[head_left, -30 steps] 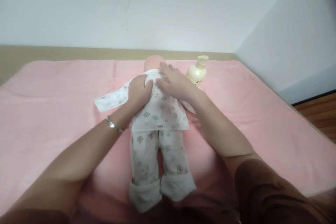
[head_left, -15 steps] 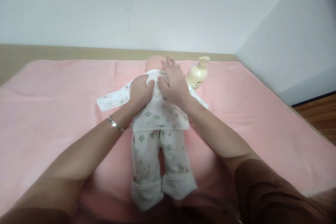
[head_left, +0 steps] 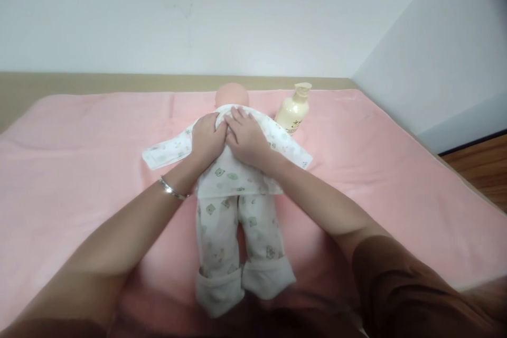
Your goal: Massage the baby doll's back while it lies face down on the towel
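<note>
A doll (head_left: 240, 185) lies stretched out on a pink blanket (head_left: 91, 185), in front of the person, with its head toward the wall (head_left: 261, 21). The head (head_left: 232, 95) is round, smooth and peach-coloured, like plastic or rubber. The doll wears a white top (head_left: 253, 179) of thin, soft cloth, printed with small green and brown figures, and trousers (head_left: 219, 237) of the same print. The trouser ends are turned up into thick, plain cuffs (head_left: 269, 277), and the two sleeves of the top go outward, flat and slightly wrinkled.

Both hands are on the upper part of the top. The right hand (head_left: 249, 137) lies there rather flat, its fingers extended and a little spread, so its grip is open and nothing is enclosed in it. The left hand (head_left: 208, 137) is curved over the other side of the body; its fingertips are partly hidden, and I cannot tell if its grip is closed on the cloth. The hands are very near each other at the thumbs; whether they touch is not clear.

A shiny metal bracelet (head_left: 172, 189) goes around the left wrist. Beyond the doll's right-side sleeve is a cream, glossy bottle (head_left: 293, 113) with rounded shoulders, a pump top and dark print. The blanket looks soft and has shallow folds; behind it a beige strip of the table (head_left: 119, 82) can be seen.
</note>
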Demonstrator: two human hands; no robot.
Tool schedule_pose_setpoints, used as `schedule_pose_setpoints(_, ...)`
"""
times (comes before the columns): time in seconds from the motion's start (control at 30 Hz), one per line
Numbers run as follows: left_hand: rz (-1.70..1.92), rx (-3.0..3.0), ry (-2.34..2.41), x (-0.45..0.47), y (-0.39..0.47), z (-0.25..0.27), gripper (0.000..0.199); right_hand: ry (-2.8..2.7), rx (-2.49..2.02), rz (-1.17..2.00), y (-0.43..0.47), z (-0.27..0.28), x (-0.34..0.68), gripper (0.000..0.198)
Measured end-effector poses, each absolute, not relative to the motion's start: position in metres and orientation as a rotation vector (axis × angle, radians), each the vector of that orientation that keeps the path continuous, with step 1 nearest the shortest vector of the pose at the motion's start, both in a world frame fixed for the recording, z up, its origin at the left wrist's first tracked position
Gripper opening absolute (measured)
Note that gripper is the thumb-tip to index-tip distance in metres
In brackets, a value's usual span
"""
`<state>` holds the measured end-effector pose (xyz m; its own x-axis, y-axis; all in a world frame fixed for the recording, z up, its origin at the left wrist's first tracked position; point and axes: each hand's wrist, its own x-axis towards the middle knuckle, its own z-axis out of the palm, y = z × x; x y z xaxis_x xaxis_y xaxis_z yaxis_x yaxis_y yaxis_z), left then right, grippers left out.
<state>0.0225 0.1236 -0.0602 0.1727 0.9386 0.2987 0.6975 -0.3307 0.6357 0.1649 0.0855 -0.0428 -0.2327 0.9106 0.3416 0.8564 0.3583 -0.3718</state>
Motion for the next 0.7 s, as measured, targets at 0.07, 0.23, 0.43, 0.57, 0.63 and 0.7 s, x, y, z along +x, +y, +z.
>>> schedule_pose_setpoints(0.07,0.974,2.093,1.538,0.022,0.124,-0.061,0.035,-2.137,-1.523,0.133,0.086,-0.047,0.161,0.05)
schedule_pose_setpoints(0.23,0.957,2.083,1.548,0.021,0.124,-0.061,0.03,-2.036,-1.503,0.063,0.08,-0.037,0.162,0.049)
schedule_pose_setpoints(0.43,0.958,2.077,1.545,0.024,0.119,-0.06,0.033,-2.088,-1.551,0.138,0.083,-0.045,0.158,0.057)
schedule_pose_setpoints(0.57,0.903,2.12,1.53,0.019,0.13,-0.06,0.037,-1.949,-1.56,-0.003,0.078,-0.011,0.179,0.067)
schedule_pose_setpoints(0.63,0.818,2.22,1.47,0.01,0.143,-0.055,0.039,-1.832,-1.61,-0.121,0.079,0.01,0.199,0.066)
schedule_pose_setpoints(0.7,0.781,2.262,1.485,-0.003,0.154,-0.044,0.038,-1.744,-1.668,-0.188,0.084,0.023,0.22,0.065)
